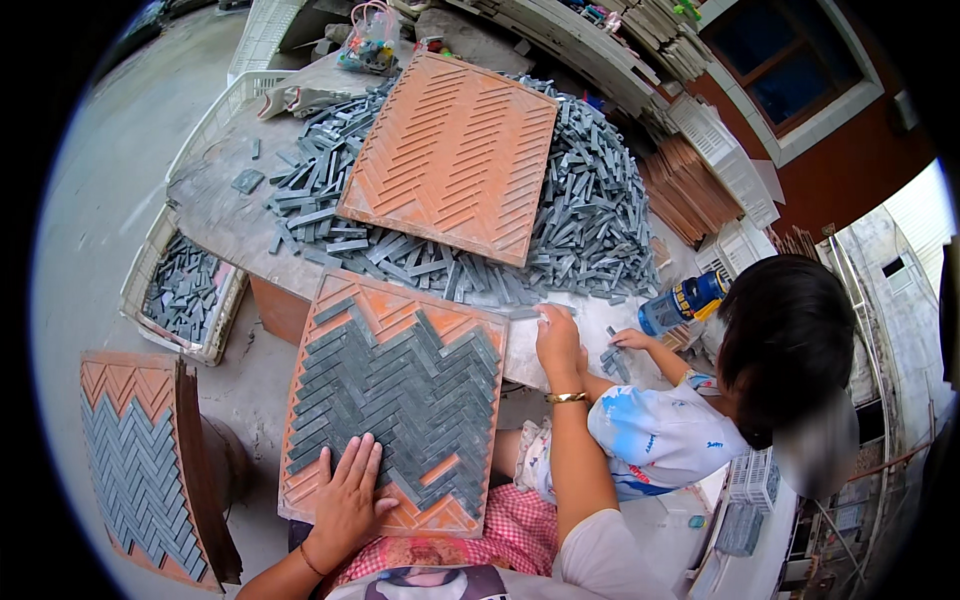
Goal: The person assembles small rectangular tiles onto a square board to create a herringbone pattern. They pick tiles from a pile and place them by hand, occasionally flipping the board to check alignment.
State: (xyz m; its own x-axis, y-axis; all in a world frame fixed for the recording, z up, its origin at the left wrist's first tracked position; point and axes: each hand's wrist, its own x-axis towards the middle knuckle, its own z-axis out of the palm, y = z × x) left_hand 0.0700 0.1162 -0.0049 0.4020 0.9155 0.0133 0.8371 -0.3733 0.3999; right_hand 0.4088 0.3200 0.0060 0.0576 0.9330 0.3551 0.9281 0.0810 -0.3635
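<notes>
A patterned orange tray (410, 518) lies across the person's lap in the near middle, its zigzag slots mostly filled with dark grey strips (400, 385). What is left bare is the far band, mainly toward the far left corner and the far right, plus part of the near edge and a small gap near the right. The left hand (347, 490) rests flat on the tray's near left, fingers slightly apart and gripping nothing. The right hand (560, 345) is beyond the tray's far right corner with its fingers drawn together; whether they pinch a strip cannot be told. At the left, a second tray (130, 372) is largely filled, with bare slots at both ends; a third tray (450, 150), unfilled, lies on the loose pile (600, 200) farther off. A white crate (231, 312) at the left holds grey pieces, and a clear bag (370, 45) at the far left holds small coloured items. At the right, another person's hand (631, 340) touches a few strips beside a blue bottle (672, 308).
</notes>
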